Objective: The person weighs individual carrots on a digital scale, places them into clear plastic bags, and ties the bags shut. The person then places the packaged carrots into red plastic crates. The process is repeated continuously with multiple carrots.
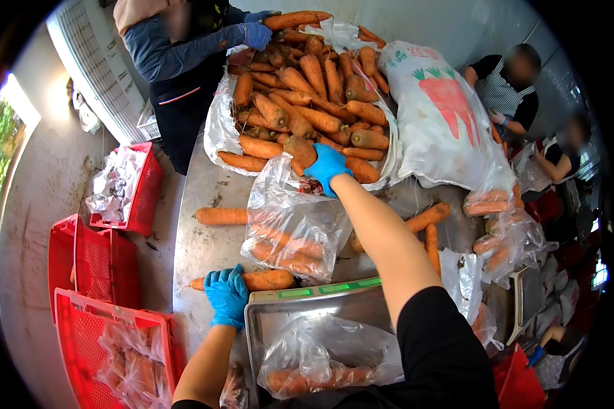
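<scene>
My left hand (226,296), in a blue glove, is closed around a carrot (268,280) lying beside the digital scale's display. My right hand (327,166), gloved alike, reaches to the front edge of the opened white woven sack (217,128) heaped with carrots and grips a thick carrot (300,149). Below that hand a clear plastic bag (291,235) with carrots in it lies on the metal table (199,189). Another clear bag of carrots (332,353) rests on the steel pan of the scale (256,317).
A full woven sack (440,112) lies at the back right, with bagged carrots (491,245) below it. Red plastic crates (112,307) stand left of the table. A gloved co-worker (184,56) handles a carrot at the back left; other people are at the right.
</scene>
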`<state>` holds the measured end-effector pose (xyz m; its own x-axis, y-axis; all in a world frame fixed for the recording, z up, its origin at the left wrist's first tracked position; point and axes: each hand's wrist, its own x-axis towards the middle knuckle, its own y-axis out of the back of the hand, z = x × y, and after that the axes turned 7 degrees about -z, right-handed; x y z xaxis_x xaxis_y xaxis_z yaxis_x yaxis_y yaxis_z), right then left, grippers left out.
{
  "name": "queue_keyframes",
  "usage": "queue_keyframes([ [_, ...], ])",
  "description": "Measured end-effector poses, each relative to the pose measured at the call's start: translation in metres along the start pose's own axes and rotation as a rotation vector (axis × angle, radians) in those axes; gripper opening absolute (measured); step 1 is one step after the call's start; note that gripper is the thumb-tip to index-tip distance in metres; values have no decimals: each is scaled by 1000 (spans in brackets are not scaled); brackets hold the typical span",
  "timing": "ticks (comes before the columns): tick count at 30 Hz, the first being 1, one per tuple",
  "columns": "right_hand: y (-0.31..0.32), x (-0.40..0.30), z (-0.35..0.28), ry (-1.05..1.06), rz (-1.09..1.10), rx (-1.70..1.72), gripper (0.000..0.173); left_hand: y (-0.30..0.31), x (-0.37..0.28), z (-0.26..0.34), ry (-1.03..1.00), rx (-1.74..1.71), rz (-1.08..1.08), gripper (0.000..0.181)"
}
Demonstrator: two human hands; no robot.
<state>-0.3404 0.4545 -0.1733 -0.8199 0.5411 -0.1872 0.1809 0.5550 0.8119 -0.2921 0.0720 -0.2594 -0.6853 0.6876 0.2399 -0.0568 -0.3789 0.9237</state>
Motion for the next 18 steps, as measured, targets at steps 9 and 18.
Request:
queue_keyframes([
  [9, 137, -206, -23, 480, -4, 854, 68, 2, 14, 0, 4, 89, -221, 25],
  [18, 152, -416, 65, 585, 17, 1242, 78, 189, -10, 120, 66, -871, 42, 27],
])
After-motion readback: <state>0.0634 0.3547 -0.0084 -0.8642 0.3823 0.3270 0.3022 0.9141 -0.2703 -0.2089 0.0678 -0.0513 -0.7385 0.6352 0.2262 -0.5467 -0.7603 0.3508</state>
